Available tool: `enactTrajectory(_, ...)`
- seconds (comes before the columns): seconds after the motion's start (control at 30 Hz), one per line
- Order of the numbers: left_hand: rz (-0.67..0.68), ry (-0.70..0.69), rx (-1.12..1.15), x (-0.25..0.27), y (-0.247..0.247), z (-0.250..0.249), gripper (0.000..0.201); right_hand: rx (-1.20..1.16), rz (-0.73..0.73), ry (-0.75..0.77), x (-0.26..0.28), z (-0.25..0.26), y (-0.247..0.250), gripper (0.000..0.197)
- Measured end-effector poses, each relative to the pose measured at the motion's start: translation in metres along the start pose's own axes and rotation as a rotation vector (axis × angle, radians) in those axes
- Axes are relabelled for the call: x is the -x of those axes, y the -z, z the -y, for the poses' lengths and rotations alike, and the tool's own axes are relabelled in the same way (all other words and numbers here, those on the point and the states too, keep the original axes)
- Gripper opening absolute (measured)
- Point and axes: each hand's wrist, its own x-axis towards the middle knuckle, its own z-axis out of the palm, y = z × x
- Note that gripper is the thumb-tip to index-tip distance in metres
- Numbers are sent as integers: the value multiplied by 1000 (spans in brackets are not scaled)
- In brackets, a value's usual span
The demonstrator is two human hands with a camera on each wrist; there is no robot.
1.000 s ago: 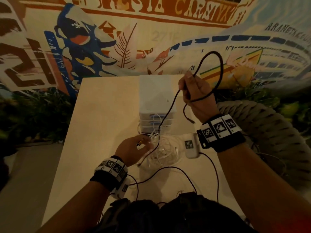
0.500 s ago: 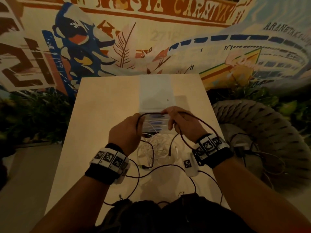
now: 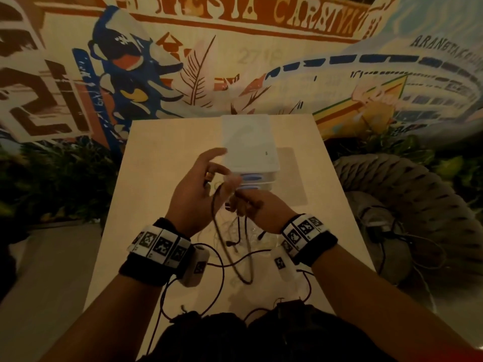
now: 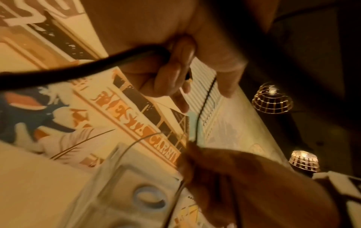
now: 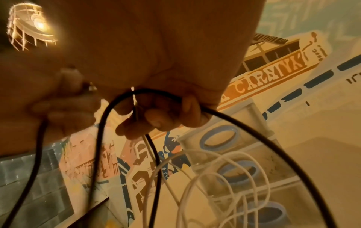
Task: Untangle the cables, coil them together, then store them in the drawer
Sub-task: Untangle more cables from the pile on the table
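Left hand (image 3: 194, 190): held up over the table (image 3: 156, 205), just in front of the drawer box (image 3: 248, 142); the first finger and thumb are stretched out; the other fingers (image 4: 173, 74) are curled round the black cable (image 4: 78, 69).
Right hand (image 3: 257, 209): held close beside the left hand; its fingers (image 5: 156, 121) are curled tight round loops of the black cable.
Black cable: held up in both hands; a long loop is hung down from them toward the table edge; two plug ends are seen dangling below the hands.
White cable (image 5: 215, 177): left in a loose pile of loops on the table, under the hands, in front of the drawer box.
Drawer box: white, set at the back of the table; blue round handles (image 5: 219, 137) are seen on its front; the drawers are shut.
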Motion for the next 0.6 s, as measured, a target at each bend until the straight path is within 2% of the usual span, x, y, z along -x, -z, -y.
enactTrajectory(0.07, 16, 86, -8, 6, 0, 24, 88, 15, -65, 19, -2, -1, 8, 34)
enactTrajectory(0.1, 56, 148, -25, 11, -2, 36, 99, 12, -93, 25, -3, 0, 11, 30)
enactTrajectory(0.13, 115, 197, -62, 16, -6, 48, 100, 10, -107, 26, -4, 2, 14, 29)
enactTrajectory(0.17, 187, 226, -102, 21, -10, 59, 92, -3, -109, 34, -5, 5, 15, 28)
enactTrajectory(0.23, 305, 256, -144, 30, -23, 76, 57, -5, -115, 72, -6, 12, 16, 27)
enactTrajectory(0.27, 327, 269, -131, 32, -29, 79, 40, 9, -128, 96, -5, 17, 16, 24)
enactTrajectory(0.33, 329, 266, -98, 37, -37, 83, 22, 27, -156, 119, -5, 15, 15, 16)
enactTrajectory(0.37, 312, 252, -113, 38, -39, 86, 17, 35, -165, 112, -5, 12, 15, 16)
enactTrajectory(0.43, 268, 230, -145, 39, -39, 89, 12, 83, -192, 47, -3, 2, 16, 41)
enactTrajectory(0.5, 246, 227, -126, 39, -36, 93, 16, 138, -213, -19, 2, -6, 19, 63)
enactTrajectory(0.57, 240, 234, -115, 38, -35, 96, 15, 171, -249, -42, 7, -13, 22, 69)
enactTrajectory(0.6, 235, 232, -129, 38, -36, 99, 14, 183, -269, -50, 8, -17, 23, 65)
